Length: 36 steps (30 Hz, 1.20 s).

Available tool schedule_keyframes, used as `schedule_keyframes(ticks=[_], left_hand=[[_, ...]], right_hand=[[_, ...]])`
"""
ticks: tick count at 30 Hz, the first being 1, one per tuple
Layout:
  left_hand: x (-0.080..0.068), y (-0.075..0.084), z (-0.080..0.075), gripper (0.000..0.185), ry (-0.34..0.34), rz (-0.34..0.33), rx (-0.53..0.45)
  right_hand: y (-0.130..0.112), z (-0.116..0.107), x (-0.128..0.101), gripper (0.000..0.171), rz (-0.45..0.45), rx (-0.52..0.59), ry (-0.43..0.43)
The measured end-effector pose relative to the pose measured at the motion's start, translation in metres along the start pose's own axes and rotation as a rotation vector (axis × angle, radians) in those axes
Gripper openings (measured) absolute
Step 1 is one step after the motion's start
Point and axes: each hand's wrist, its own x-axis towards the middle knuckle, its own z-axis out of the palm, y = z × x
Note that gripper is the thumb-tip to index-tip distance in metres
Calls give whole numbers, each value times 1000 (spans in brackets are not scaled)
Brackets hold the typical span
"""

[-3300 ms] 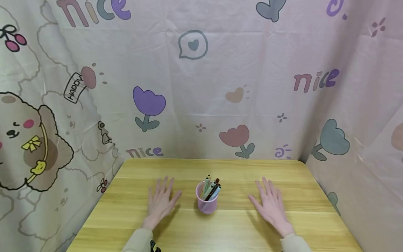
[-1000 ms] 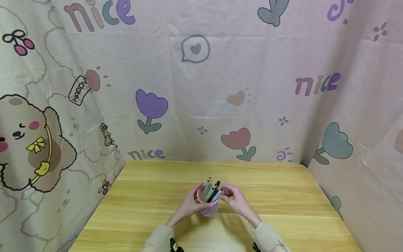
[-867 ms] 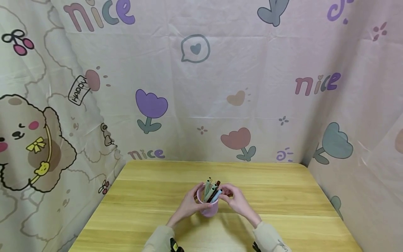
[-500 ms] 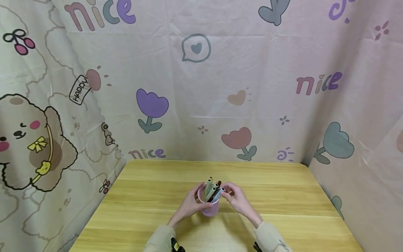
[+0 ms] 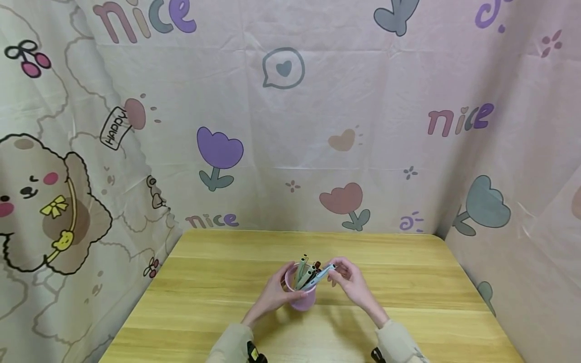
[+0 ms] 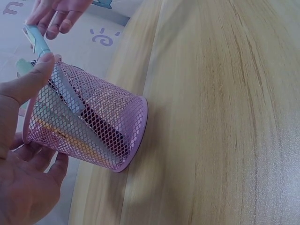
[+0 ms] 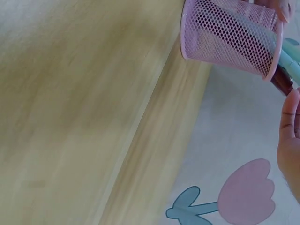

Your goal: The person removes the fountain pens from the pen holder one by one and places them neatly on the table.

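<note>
While the pink mesh cup [image 5: 300,296] stands at the middle of the wooden table [image 5: 218,312], the left hand [image 5: 271,297] curls round its left wall, thumb at the rim, steadying it. Just right of the cup, the right hand [image 5: 351,282] pinches the top of a light blue pen [image 5: 320,276], which leans out over the rim. The step in hand looks like drawing that pen out; next it likely needs a lift clear of the other pens [image 5: 303,269] crowding it. Behind the cup hangs a printed curtain [image 5: 281,126].
</note>
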Motion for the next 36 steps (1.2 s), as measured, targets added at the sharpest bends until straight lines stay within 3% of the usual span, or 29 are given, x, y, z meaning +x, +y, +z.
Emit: schedule_keyframes(ticks=[12,17,25,30,36], left_hand=[[0,1,0,97,5,-14,13],[-1,1,-1,97,8,-17,20],[-1,1,0,97,15,-17,16],[-1,2,0,98,19,-19,5],[-2,2,0,97,18,-27,-6]], right_hand=[[2,-16,-3,22,-15,281,-5],[2,-19,-3,12,-9,336,13],[3,-21,-3,13,-26,372,100],[4,-22,-4,24,-51,431,128],[4,-23,-5,39,-12,439,181]])
